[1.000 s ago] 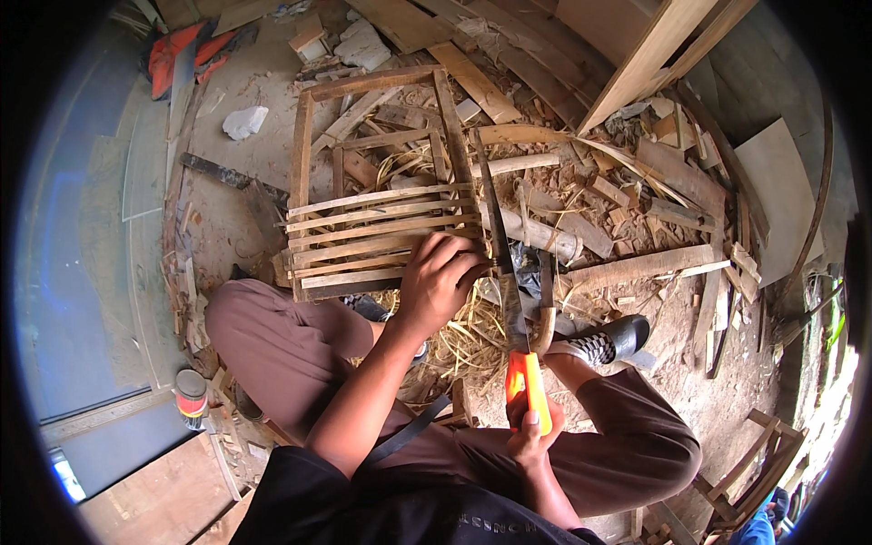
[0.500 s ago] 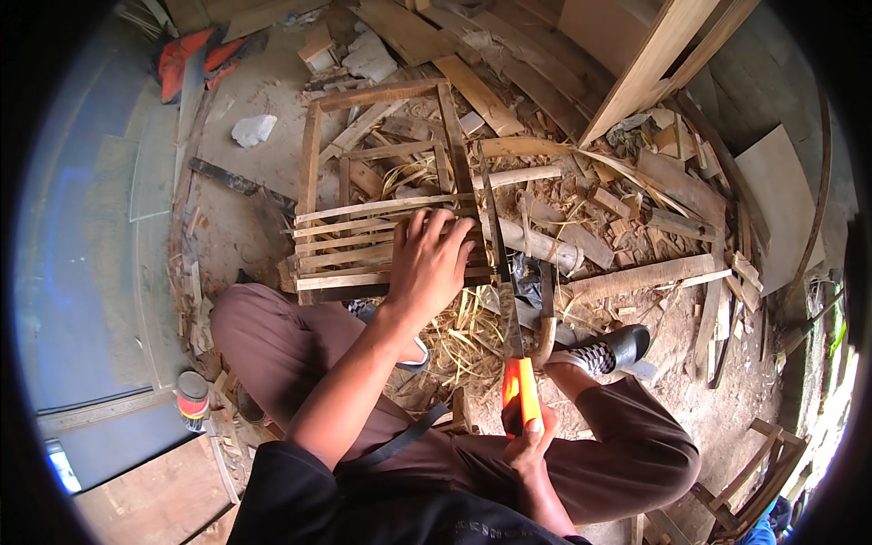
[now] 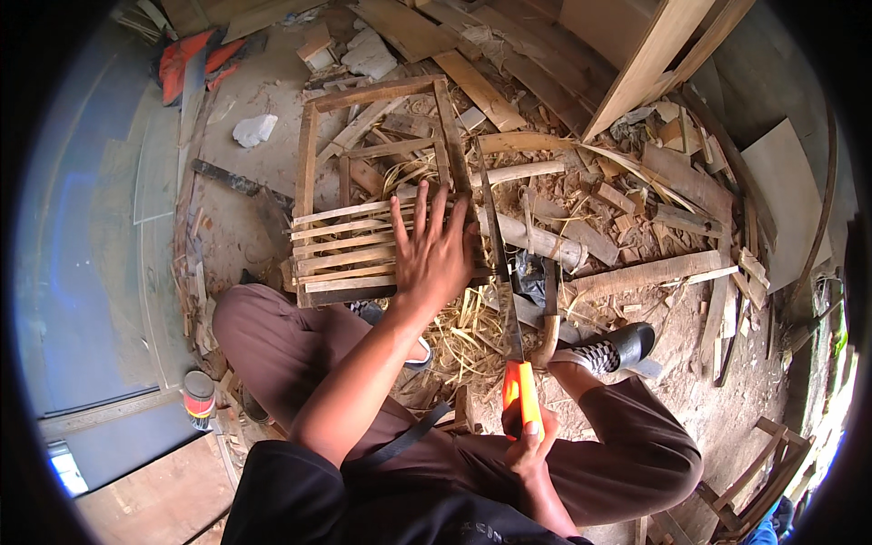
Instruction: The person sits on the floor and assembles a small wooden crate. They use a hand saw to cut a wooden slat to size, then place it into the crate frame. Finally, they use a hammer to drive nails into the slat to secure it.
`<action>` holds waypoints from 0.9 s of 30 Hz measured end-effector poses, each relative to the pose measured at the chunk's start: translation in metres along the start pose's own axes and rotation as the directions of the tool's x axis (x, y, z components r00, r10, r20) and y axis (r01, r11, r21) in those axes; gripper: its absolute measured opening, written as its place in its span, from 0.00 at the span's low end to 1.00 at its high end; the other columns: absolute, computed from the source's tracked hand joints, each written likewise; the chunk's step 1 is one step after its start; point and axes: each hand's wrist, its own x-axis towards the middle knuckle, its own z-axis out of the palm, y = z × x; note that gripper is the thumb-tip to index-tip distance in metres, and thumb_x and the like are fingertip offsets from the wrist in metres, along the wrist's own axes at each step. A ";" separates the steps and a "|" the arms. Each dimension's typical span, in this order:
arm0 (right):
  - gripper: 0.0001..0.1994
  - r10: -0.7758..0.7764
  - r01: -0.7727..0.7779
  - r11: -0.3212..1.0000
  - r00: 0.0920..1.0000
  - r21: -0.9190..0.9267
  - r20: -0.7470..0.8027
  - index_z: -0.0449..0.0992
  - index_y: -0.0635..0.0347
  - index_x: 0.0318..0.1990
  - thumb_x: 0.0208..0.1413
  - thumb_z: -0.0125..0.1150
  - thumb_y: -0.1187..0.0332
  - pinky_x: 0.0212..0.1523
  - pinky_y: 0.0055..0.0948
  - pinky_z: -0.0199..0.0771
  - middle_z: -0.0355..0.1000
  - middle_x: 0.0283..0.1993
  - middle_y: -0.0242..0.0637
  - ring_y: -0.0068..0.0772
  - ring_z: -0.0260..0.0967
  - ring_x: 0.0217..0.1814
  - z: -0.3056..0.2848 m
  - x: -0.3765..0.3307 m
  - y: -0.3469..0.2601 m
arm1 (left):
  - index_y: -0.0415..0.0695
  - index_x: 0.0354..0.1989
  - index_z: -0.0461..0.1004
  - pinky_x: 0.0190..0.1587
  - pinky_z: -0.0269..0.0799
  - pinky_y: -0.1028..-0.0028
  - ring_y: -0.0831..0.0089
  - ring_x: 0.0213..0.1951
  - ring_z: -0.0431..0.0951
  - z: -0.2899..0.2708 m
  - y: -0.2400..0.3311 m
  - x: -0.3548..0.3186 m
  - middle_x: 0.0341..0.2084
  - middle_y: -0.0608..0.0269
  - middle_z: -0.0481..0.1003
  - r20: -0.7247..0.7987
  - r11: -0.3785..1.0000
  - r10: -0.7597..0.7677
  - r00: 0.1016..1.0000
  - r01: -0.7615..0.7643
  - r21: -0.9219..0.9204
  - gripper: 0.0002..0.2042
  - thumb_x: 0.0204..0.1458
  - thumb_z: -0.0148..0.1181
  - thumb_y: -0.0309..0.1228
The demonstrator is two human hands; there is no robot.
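Observation:
My left hand point(image 3: 434, 250) lies over the right end of several thin wooden slats point(image 3: 347, 238), fingers stretched out and spread. The slats cross the near part of a rectangular wooden frame point(image 3: 311, 163), which stands just ahead of my crossed legs. Closed around the orange-yellow handle of a handsaw is my right hand point(image 3: 530, 443). The saw point(image 3: 502, 295) points away from me, its long narrow blade running along the frame's right side. Whether the teeth touch the wood cannot be made out.
Offcuts and shavings point(image 3: 468, 327) litter the ground around the frame. A curved-handled tool point(image 3: 550, 331) lies right of the saw, near my shoe point(image 3: 604, 352). Tall boards point(image 3: 649, 68) lean at the far right. A red-and-black container point(image 3: 198, 395) stands at left.
My left hand's fingers have straightened and spread from a curled position over the slats. The right hand and saw look almost unmoved.

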 end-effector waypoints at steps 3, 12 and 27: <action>0.40 0.003 -0.001 0.999 0.999 0.034 -0.051 0.71 0.64 0.23 0.67 0.42 0.31 0.22 0.29 0.57 0.66 0.18 0.33 0.26 0.63 0.18 0.003 -0.001 -0.004 | 0.45 0.72 0.68 0.78 0.27 0.31 0.47 0.81 0.48 0.006 -0.004 0.001 0.76 0.45 0.60 0.049 0.993 0.007 0.999 -0.013 0.116 0.27 0.63 0.58 0.34; 0.42 -0.003 -0.013 0.995 0.989 -0.103 -0.148 0.68 0.63 0.17 0.68 0.42 0.31 0.19 0.26 0.55 0.65 0.15 0.33 0.26 0.62 0.15 -0.012 -0.039 -0.010 | 0.36 0.79 0.56 0.79 0.25 0.35 0.50 0.82 0.45 0.003 0.003 0.002 0.79 0.44 0.53 0.027 0.994 -0.045 0.999 0.042 0.096 0.33 0.69 0.50 0.41; 0.39 0.017 -0.036 0.987 0.992 -0.155 -0.127 0.72 0.63 0.20 0.70 0.41 0.34 0.17 0.28 0.54 0.63 0.13 0.31 0.24 0.61 0.13 -0.001 -0.006 -0.031 | 0.39 0.78 0.59 0.80 0.29 0.41 0.54 0.82 0.46 -0.003 0.009 0.006 0.78 0.50 0.58 0.037 0.993 -0.063 0.997 0.059 0.101 0.30 0.71 0.49 0.40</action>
